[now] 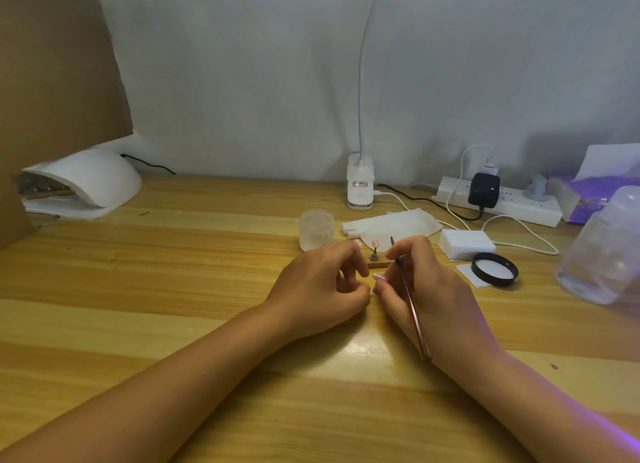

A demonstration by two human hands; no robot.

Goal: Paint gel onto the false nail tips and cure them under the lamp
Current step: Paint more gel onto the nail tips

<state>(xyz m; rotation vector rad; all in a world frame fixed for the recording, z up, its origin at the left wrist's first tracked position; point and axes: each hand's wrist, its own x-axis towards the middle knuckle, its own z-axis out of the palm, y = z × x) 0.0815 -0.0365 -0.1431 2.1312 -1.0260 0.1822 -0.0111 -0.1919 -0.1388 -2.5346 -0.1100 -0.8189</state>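
Note:
My right hand [427, 286] grips a thin metallic-handled brush [412, 306] like a pen, its dark tip pointing up near a pink false nail tip [375, 244]. That tip stands on a small metal holder [374, 255] on a wooden base [377, 263]. More pink nail tips [357, 243] show just above my left hand [325, 282], whose fingers are curled beside the base; what they hold is hidden. The white curing lamp [86, 182] sits at the far left of the wooden table [173, 289].
A frosted jar [316, 229] stands behind my left hand, with white wipes [394, 224] beside it. To the right lie a white block [465, 242], a black jar lid [494, 269], a clear plastic container [604, 251], a power strip [502, 204] and a tissue box [588, 195]. A clip lamp [360, 182] stands at the back.

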